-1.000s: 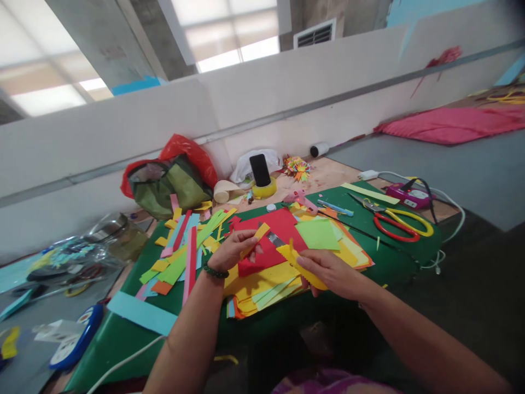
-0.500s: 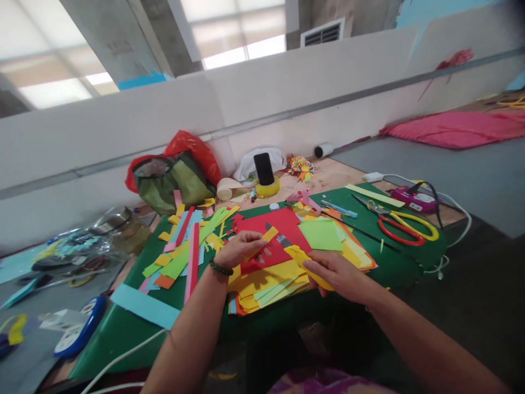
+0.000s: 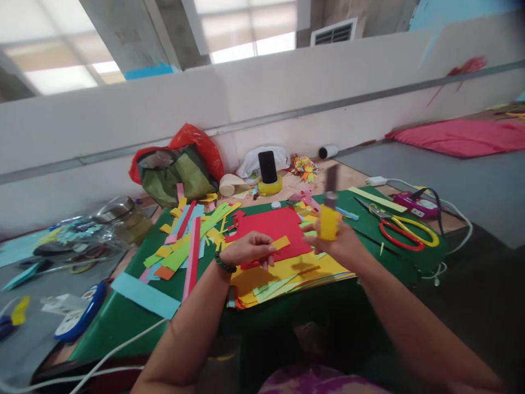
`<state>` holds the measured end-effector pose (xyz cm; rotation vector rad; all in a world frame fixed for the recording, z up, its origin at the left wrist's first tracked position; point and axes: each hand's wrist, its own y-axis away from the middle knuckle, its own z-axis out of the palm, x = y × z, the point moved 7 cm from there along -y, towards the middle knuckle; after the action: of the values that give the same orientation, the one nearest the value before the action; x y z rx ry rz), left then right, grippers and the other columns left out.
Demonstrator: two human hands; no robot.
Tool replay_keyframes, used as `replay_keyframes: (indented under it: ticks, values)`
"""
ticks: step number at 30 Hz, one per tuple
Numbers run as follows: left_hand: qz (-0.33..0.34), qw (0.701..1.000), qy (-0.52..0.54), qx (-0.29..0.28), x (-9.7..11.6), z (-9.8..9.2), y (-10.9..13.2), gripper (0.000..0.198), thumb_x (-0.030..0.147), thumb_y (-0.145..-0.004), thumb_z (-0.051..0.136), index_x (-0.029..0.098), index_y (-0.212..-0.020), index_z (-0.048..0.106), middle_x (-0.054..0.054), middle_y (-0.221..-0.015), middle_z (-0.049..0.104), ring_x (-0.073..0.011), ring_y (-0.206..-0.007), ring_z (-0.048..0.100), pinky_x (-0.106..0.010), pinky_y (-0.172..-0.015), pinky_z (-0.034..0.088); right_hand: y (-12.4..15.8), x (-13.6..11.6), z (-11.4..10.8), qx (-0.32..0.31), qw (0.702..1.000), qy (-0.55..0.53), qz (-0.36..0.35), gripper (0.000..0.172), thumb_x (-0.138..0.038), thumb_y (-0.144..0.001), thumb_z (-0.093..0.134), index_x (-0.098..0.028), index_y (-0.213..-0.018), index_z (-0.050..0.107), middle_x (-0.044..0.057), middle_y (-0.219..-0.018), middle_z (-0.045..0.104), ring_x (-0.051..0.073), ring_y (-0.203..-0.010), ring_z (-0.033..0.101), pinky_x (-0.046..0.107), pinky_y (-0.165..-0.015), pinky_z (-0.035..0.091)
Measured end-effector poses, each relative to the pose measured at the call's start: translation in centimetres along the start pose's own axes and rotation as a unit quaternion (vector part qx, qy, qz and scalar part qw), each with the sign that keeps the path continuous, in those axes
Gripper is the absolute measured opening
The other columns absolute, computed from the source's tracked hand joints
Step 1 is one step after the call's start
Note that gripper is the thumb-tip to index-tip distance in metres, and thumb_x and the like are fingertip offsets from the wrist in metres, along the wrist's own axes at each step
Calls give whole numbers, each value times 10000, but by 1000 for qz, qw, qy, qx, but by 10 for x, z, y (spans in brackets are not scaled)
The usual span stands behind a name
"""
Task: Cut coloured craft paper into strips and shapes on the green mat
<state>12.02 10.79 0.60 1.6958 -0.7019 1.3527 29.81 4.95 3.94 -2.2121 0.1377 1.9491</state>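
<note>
My left hand (image 3: 246, 249), a dark bead bracelet at its wrist, pinches a short yellow-orange paper strip (image 3: 282, 243) over a red sheet (image 3: 268, 221). Its fingers are closed on the strip. My right hand (image 3: 346, 246) is to the right of the red sheet, raised with a yellow-handled utility knife (image 3: 329, 223). The knife stands upright and is smeared by motion, its grey end pointing up. Some fingers of that hand stretch left, away from the handle. Beneath the red sheet lies a stack of yellow paper (image 3: 287, 276) with green pieces on top.
Loose coloured strips (image 3: 192, 241) cover the left of the green board (image 3: 98, 323). Red-and-yellow scissors (image 3: 404, 230) lie at the right. Behind are a pink glue gun (image 3: 305, 198), a phone (image 3: 268, 167) on a tape roll (image 3: 270, 185) and a green bag (image 3: 180, 172).
My right hand has lifted and turned the knife from slanting over the paper to upright. My left hand still holds the strip, now slightly further right. The view has shifted a little.
</note>
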Motion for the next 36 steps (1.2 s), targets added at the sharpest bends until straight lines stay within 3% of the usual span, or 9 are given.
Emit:
replay_keyframes:
  ticks: [3,6,11,15,20,24,26,30,36]
  values:
    - [-5,999,-15,-30,1,8,1,486,590,-696,747,126,-690,600,-50,-644,706,-117,-514,647,-192,-508,474,-11,2,33,-58,998,25,14,310,-347,-495,795,-197,-643,568,-12,-612,623,116,-476,527,251,-439,447]
    - [-7,1000,-13,-10,0,3,3,487,582,-673,766,125,-686,599,-60,-662,713,-125,-526,652,-196,-505,472,-15,4,41,-55,998,30,-18,266,-329,-522,765,-194,-591,547,-41,-512,561,107,-461,504,235,-436,420]
    - [59,984,47,159,5,-27,5,442,490,-583,854,118,-707,649,-38,-669,696,-103,-533,618,-206,-545,479,-7,12,24,22,999,-39,-21,404,-402,-480,817,-207,-569,475,-42,-520,552,106,-441,499,247,-429,435]
    - [107,948,163,252,4,-38,4,366,353,-556,888,131,-691,629,32,-596,605,-63,-516,541,-178,-519,427,8,21,39,24,997,-72,-3,485,-459,-443,853,-210,-578,460,-48,-541,547,107,-412,507,256,-426,442]
    - [149,929,251,230,6,-27,-3,433,367,-567,876,159,-781,562,-25,-747,676,-167,-729,668,-275,-696,519,18,32,64,-18,999,-50,5,514,-584,-513,796,-221,-575,438,-46,-521,512,114,-403,490,274,-435,435]
    - [164,927,252,225,11,-27,0,440,333,-594,845,183,-805,490,-15,-670,682,-186,-669,691,-302,-690,538,5,34,31,-23,994,104,-8,428,-631,-693,644,-225,-729,514,2,-607,606,179,-519,577,305,-512,459]
    - [159,925,245,243,12,-32,4,427,290,-592,833,187,-818,486,15,-619,661,-161,-609,675,-277,-655,540,-6,30,7,-10,966,259,-20,365,-567,-803,566,-216,-905,560,49,-769,678,231,-711,650,328,-633,477]
    - [132,923,228,281,11,-40,9,414,271,-600,833,184,-845,511,24,-636,674,-135,-596,667,-239,-643,544,-12,31,-18,4,843,536,40,358,-426,-922,468,-144,-1129,541,161,-996,696,298,-890,659,364,-707,457]
    - [69,948,184,248,7,-42,5,375,234,-570,854,156,-825,591,10,-670,672,-106,-538,622,-176,-510,479,-5,23,-16,0,836,548,6,337,-427,-902,543,-246,-1178,609,93,-1221,649,241,-1159,554,292,-894,438]
